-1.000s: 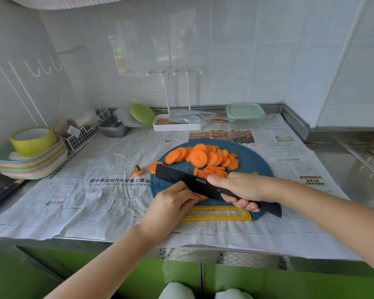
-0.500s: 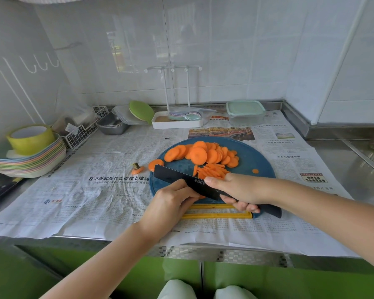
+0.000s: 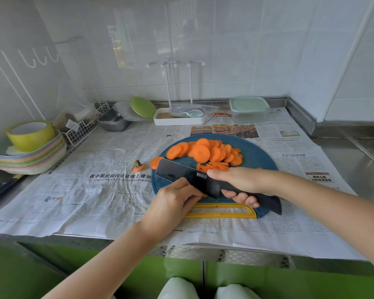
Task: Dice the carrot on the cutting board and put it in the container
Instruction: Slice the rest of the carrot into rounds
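At the near edge of the round blue cutting board [image 3: 257, 156], left of its yellow handle slot, the left hand [image 3: 173, 203] sits knuckles-up. Its fingers are curled tight, fingertips tucked under and pinning a carrot piece [image 3: 204, 196]. Only a sliver of orange shows beside the blade, and how much lies beneath the fingers cannot be told. The knife [image 3: 181, 174] lies diagonally across the board, its black blade running from the far left edge towards the near right. Its flat rests against the left knuckles. The right hand [image 3: 242, 182] wraps the handle, fingers closed beneath it and one digit stretched out along the top of the blade.

The coming cut seems to turn on one relation. The pinned piece lies on the near side of the blade, under the left fingertips, so the edge must come down just beside them with the knuckles as guide. The left hand is the nearer to the piece, and the right only drives the knife.

Beyond the blade, thin carrot strips [image 3: 214, 167] lie just beside it. A heap of round carrot slices [image 3: 201, 153] covers the board's far left part, not yet diced. The container [image 3: 249, 108], lid on, stands well apart at the counter's far edge, towards its right corner. Dicing looks far from finished.
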Action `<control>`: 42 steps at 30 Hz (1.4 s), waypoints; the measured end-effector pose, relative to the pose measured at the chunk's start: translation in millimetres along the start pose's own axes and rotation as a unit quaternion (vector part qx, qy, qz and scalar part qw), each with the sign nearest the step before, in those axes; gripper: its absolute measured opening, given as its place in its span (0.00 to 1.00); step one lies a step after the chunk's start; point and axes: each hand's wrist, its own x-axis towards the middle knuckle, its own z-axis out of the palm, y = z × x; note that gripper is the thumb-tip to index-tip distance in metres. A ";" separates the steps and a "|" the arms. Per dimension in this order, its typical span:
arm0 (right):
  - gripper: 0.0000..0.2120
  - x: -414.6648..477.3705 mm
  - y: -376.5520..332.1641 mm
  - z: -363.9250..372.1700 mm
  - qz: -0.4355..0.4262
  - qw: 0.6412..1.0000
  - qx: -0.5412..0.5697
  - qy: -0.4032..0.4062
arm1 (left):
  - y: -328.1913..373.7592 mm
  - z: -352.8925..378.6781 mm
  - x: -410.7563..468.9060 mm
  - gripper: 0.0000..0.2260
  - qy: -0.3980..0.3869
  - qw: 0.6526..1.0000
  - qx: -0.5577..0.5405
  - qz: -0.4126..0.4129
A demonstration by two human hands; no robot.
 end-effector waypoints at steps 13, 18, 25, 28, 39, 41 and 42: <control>0.31 -12.3 3.4 -5.8 -0.049 0.999 0.014 -0.006 | -3.1 1.0 0.7 0.10 0.028 0.998 0.054 0.015; 0.31 -9.9 2.0 1.1 -0.056 0.998 -0.015 -0.004 | -5.3 1.9 -0.2 0.09 0.018 0.998 0.062 0.015; 0.31 -10.2 1.2 6.8 -0.055 0.998 -0.028 0.012 | -4.3 1.3 0.7 0.10 0.009 0.999 0.050 0.012; 0.32 -9.4 3.5 10.3 -0.049 0.998 -0.028 0.022 | -5.5 1.5 0.1 0.09 -0.004 0.999 0.046 0.006; 0.30 -0.6 -10.2 9.0 0.004 0.994 -0.100 0.041 | -4.3 0.9 0.5 0.09 0.008 0.999 0.050 0.008; 0.31 0.6 -8.2 3.5 0.015 0.996 -0.083 0.022 | -3.1 0.7 -0.5 0.09 0.003 0.999 0.044 0.003; 0.31 0.2 -5.5 -0.7 0.018 0.998 -0.065 0.010 | -2.1 -0.3 -0.7 0.09 0.001 0.999 0.039 -0.002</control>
